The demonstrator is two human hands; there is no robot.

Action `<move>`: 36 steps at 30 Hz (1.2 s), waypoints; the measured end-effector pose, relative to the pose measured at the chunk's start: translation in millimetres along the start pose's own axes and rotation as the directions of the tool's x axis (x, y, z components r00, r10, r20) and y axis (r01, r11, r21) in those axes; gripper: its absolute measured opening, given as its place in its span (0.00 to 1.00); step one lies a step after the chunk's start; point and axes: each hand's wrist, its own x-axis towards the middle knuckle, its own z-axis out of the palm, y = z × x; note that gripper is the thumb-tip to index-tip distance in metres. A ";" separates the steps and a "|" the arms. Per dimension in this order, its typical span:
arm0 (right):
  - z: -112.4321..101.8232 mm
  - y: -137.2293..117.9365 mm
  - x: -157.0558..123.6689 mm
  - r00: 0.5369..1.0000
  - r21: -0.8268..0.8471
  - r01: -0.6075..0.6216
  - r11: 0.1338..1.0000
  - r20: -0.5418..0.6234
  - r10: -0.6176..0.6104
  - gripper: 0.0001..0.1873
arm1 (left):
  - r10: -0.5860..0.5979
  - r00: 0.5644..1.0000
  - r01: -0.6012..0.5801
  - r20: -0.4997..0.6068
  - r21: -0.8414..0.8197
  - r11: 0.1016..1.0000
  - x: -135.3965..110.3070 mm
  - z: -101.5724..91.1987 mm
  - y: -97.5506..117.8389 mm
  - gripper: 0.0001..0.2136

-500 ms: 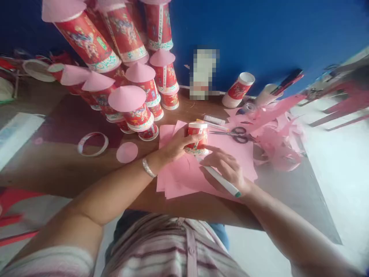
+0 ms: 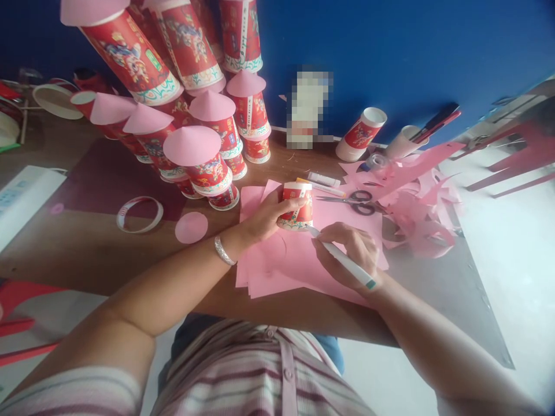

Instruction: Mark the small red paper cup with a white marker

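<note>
My left hand (image 2: 267,219) is wrapped round a red paper cup (image 2: 305,211) with a white rim and a band of green squiggles along its lower edge. Between the fingers of my right hand (image 2: 353,248) is a white marker pen (image 2: 347,263) with a green end. Its tip is at the cup's lower right edge; whether it touches is too small to tell. Under both hands lie sheets of pink paper (image 2: 277,271). Scissors (image 2: 359,202) rest on the paper just beyond my right hand.
Stacked red cups with pink paper cones (image 2: 193,147) rise at the left. A tape roll (image 2: 139,216) and pink disc (image 2: 191,228) lie nearer. Pink scraps (image 2: 427,219), a glue stick (image 2: 323,179), a standing cup stack (image 2: 362,134) and a pen holder (image 2: 405,143) are at the right.
My right hand has shifted right with the marker, whose tip now sits by the cup's lower right edge instead of beneath it. The left hand still holds the cup in nearly the same place.
</note>
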 end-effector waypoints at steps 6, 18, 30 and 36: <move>-0.5 0.3 -0.3 1.000 -0.007 0.017 1.000 0.003 -0.017 0.08 | 0.000 0.998 -0.001 -0.070 -0.017 1.000 -0.4 -1.4 -4.2 0.26; -1.8 2.2 0.8 1.000 -0.030 0.027 0.999 0.006 -0.027 0.09 | -0.003 0.998 0.004 -0.059 0.019 1.000 -1.8 -2.2 -3.4 0.23; -1.8 -0.8 2.9 0.999 0.032 0.014 0.999 0.049 -0.015 0.09 | -0.011 0.999 0.019 -0.052 0.154 0.988 -3.2 0.0 0.8 0.27; -2.0 -1.3 2.3 0.998 0.037 0.009 0.999 0.059 -0.011 0.10 | 0.001 0.997 0.012 -0.075 0.178 0.984 -4.5 2.3 1.0 0.25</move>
